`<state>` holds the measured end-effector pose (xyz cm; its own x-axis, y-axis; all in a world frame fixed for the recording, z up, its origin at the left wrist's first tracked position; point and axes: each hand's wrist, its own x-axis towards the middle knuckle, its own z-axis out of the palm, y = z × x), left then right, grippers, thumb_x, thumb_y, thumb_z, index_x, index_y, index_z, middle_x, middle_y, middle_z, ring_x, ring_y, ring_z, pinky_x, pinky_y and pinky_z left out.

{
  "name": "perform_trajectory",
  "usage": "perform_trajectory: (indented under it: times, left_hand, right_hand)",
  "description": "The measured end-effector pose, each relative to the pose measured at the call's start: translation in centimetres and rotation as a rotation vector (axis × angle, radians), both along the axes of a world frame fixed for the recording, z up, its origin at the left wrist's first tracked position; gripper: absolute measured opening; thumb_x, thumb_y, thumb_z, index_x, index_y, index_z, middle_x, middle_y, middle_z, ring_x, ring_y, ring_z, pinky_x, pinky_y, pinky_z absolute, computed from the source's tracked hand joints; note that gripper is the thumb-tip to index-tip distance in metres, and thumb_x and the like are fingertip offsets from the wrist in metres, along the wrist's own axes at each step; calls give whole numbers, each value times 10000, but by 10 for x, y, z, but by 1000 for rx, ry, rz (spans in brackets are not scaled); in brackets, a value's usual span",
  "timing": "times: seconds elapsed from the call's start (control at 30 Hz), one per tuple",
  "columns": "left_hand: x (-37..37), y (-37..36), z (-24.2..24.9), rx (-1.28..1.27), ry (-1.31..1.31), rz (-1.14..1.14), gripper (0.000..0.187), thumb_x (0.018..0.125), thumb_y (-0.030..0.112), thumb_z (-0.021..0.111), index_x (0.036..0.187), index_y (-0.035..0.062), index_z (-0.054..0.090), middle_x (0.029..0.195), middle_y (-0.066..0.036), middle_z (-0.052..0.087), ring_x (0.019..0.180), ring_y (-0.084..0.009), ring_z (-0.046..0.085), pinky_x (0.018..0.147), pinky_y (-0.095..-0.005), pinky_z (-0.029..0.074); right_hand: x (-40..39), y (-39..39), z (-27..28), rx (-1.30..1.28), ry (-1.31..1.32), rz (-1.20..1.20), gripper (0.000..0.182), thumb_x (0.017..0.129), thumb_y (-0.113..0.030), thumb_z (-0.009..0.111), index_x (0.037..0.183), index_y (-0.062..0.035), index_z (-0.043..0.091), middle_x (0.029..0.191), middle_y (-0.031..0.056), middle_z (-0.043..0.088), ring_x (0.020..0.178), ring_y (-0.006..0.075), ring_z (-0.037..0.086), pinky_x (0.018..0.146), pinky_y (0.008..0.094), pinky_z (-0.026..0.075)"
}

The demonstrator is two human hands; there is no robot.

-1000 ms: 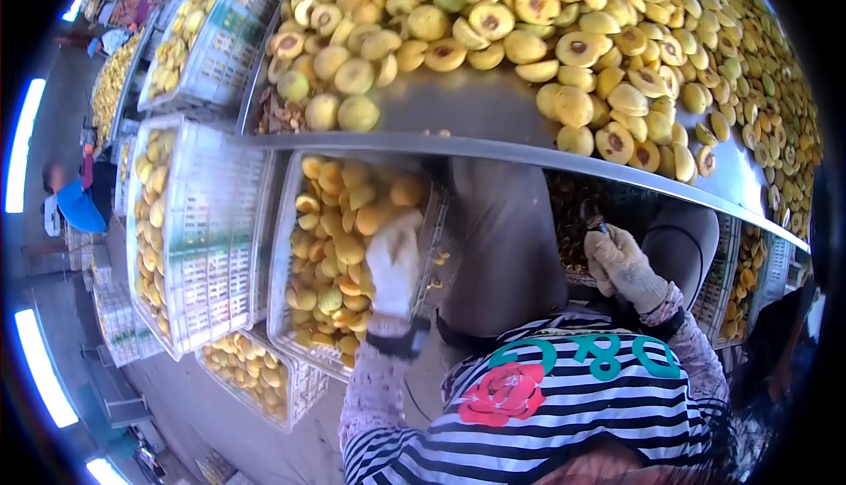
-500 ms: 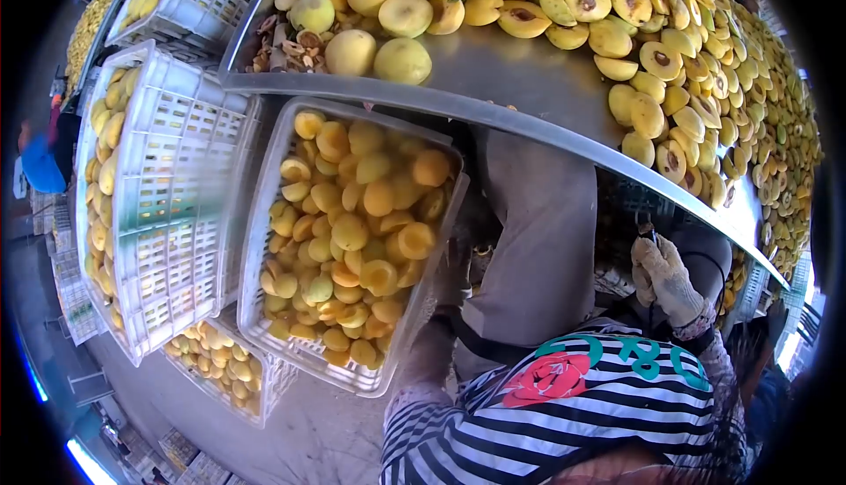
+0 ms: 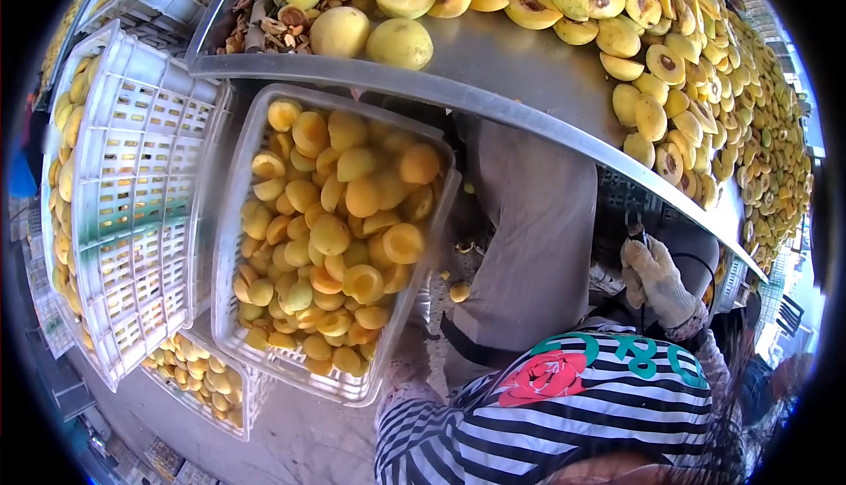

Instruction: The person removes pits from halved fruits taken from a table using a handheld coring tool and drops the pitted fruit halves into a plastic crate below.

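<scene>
My right hand (image 3: 659, 284), in a pale knitted work glove, is closed round a small tool (image 3: 634, 224) with a dark metal end. It is beside my knee, below the metal table's edge. My left forearm (image 3: 410, 357) reaches down along the near right side of a white plastic crate (image 3: 231, 247); that hand's fingers are hidden. Pitted yellow apricot-like fruit halves (image 3: 330, 234) fill this crate, which stands tilted at the left of my legs. Upon the metal table (image 3: 511, 66) lie more cut fruit halves (image 3: 665, 62), several with the stone still in.
Another white crate (image 3: 132, 185) of fruit stands at the left, close to the tilted one. A lower crate (image 3: 207, 379) sits beneath on the floor. Pits and scraps (image 3: 273, 31) are piled in the table's left corner. A loose fruit half (image 3: 459, 292) lies near my leg.
The view has shifted, so the crates appear further left. My left forearm has drawn back towards me, and a fruit half beside my leg now shows. My right hand keeps its hold on the tool.
</scene>
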<state>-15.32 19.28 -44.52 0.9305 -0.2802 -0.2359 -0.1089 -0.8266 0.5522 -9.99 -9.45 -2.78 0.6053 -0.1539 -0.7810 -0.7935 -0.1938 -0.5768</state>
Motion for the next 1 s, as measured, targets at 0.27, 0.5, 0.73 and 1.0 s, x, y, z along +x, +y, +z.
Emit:
perform_trajectory:
  times: [0.27, 0.5, 0.73, 1.0]
  left_hand:
    - [-12, -16, -14, -176, -13, 67, 370, 944, 161, 542, 1300, 81, 608, 1269, -214, 631, 1183, -333, 604, 936, -474, 506]
    - [-20, -48, -1, -257, 90, 89, 333, 951, 168, 538, 1259, 76, 625, 1208, -210, 654, 1113, -343, 630, 893, -470, 519]
    - [-67, -15, 19, -226, 287, 429, 294, 960, 180, 533, 1207, 70, 649, 1136, -203, 679, 1031, -354, 656, 844, -462, 531]
    - [-114, 35, 18, 15, 395, 916, 265, 969, 195, 528, 1147, 63, 675, 1053, -196, 707, 938, -367, 685, 788, -453, 545]
  right_hand:
    - [3, 8, -12, 12, 15, -13, 400, 960, -479, 612, 898, -93, 526, 576, 9, 496, 407, 120, 437, 380, 235, 314]
    - [5, 1, -10, -21, 11, -69, 394, 959, -473, 609, 912, -93, 514, 580, 7, 486, 408, 117, 428, 376, 244, 310]
    - [7, 3, -25, 5, 26, -1, 418, 957, -492, 605, 910, -90, 503, 574, 12, 493, 404, 109, 422, 373, 244, 316]
    - [3, 2, -25, 32, 2, -39, 462, 937, -526, 629, 900, -84, 499, 574, 11, 486, 406, 108, 426, 379, 240, 335]
